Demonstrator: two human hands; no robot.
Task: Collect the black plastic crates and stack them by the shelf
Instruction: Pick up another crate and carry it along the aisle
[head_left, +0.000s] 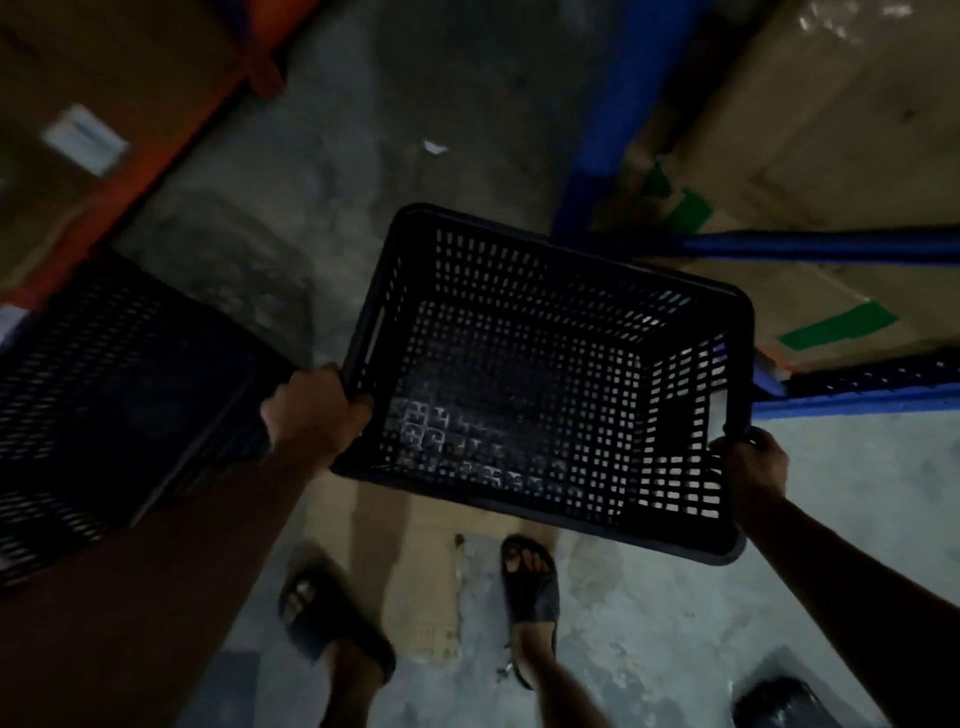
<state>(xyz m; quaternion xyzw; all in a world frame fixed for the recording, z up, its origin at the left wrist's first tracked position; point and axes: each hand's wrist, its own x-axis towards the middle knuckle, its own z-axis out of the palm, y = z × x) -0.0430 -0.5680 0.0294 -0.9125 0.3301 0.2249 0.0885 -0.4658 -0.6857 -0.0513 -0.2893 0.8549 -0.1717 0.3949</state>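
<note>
- Left hand clenched on the near-left rim corner of the black crate.
- Right hand gripping the crate's right rim.
- Crate is off the floor, tilted, open side up, empty.
- Second black crate at left, blurred, beside the orange shelf frame.
- Blue shelf frame with cardboard boxes at far right.
- Sandalled feet below the crate.

An empty black plastic crate with perforated lattice walls and floor hung tilted above the concrete floor, open top facing up, a slot handle in its left end wall. A second black lattice plastic crate sat lower at the left, beside the orange shelf frame, blurred.
</note>
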